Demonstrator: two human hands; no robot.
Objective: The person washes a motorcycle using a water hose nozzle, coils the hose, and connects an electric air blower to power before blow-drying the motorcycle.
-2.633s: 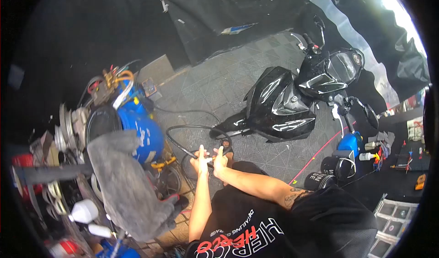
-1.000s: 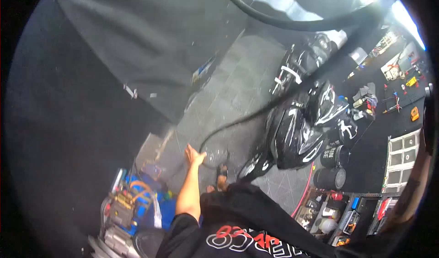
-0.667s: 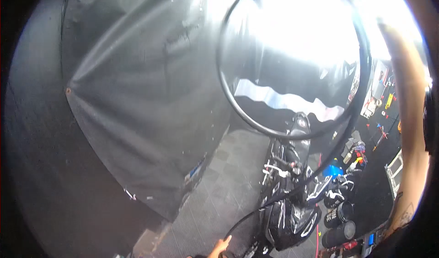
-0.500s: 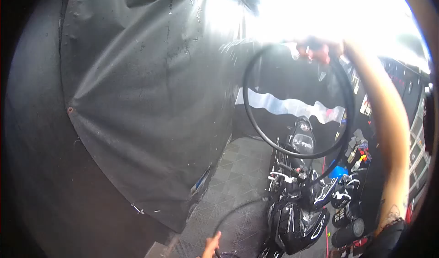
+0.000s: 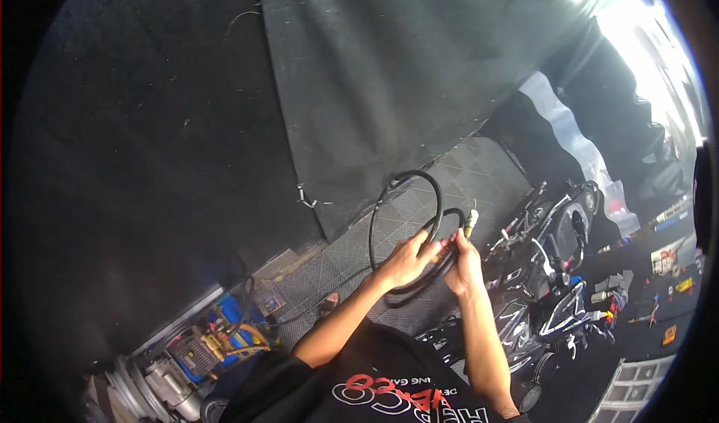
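A black hose (image 5: 440, 202) hangs in loops at the person's two hands, above the floor (image 5: 479, 161). The right hand (image 5: 465, 267) has its fingers closed on the hose just below the pale fitting (image 5: 472, 219); the left hand (image 5: 404, 264) rests against the loops, its grip unclear. The hose is probably springy and fairly light, the gathered loops its surest hold.

The hose (image 5: 439, 198) was black.
Behind it, the patterned floor (image 5: 485, 170) was grey; right of it, the motorcycle (image 5: 528, 325) was black.
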